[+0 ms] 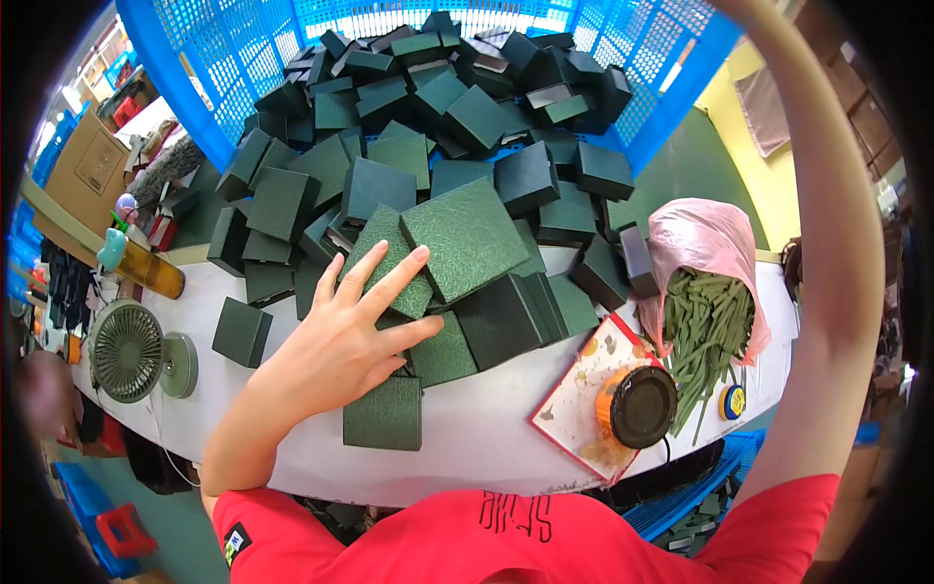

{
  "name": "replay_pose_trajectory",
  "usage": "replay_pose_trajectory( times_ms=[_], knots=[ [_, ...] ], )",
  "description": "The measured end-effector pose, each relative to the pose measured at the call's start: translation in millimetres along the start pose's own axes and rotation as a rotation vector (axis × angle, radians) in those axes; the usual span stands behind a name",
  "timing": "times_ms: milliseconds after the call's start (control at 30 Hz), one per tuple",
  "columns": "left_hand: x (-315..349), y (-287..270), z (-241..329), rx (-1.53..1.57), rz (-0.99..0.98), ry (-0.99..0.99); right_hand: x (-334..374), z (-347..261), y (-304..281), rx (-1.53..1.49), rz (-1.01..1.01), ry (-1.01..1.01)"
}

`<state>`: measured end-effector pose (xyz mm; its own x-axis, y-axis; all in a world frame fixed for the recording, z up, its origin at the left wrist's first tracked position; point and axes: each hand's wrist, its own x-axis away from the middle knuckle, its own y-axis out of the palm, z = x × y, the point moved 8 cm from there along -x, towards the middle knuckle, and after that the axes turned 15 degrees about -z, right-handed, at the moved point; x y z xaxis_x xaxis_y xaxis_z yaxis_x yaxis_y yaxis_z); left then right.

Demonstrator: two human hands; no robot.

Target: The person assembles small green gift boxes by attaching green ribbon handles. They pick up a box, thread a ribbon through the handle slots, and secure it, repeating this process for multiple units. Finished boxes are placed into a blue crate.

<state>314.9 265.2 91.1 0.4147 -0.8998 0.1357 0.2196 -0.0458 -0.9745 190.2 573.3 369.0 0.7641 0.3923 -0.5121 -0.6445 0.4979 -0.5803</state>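
My left hand (348, 346) lies over a heap of small dark green boxes, its fingers spread and their tips on a textured green box (462, 238) and its neighbour (389, 261). Below the hand, another green box (382, 414) lies flat near the table's front edge. A single dark box (241, 332) sits apart to the left of my wrist. My right forearm (832, 195) reaches up along the right side and leaves the picture at the top, so that hand is hidden from sight.
Behind the heap stands a blue plastic crate (219, 73) with boxes spilling out. A small green fan (129, 350) is at the left. On the right are a dark-lidded jar (642, 406) on a stained red-edged board (564, 414) and a pink bag (696, 234) of green strips (705, 331).
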Motion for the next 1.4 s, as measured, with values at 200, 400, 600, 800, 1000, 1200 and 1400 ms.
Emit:
replay_pose_trajectory(
  times_ms=[200,400,600,800,1000,1200,1400],
  knots=[
    [28,14,27,0.056,0.032,-0.070,221,-43,-109,-0.317,0.119,-0.118],
    [37,30,61,-0.025,0.282,-0.172,390,-135,-153,-0.370,-0.231,-0.154],
    [17,41,149,0.136,0.477,0.093,491,-182,-172,-0.438,-0.382,-0.001],
    [-2,96,284,0.557,0.318,0.413,542,-229,-176,-0.647,-0.482,0.193],
    [-28,156,365,0.617,0.051,0.630,578,-273,-165,-0.688,-0.610,0.328],
    [-31,195,365,0.924,0.126,0.564,604,-290,-160,-0.996,-0.622,0.552],
    [-39,215,360,0.742,0.214,0.542,626,-312,-144,-0.960,-0.830,0.593]
  ],
)
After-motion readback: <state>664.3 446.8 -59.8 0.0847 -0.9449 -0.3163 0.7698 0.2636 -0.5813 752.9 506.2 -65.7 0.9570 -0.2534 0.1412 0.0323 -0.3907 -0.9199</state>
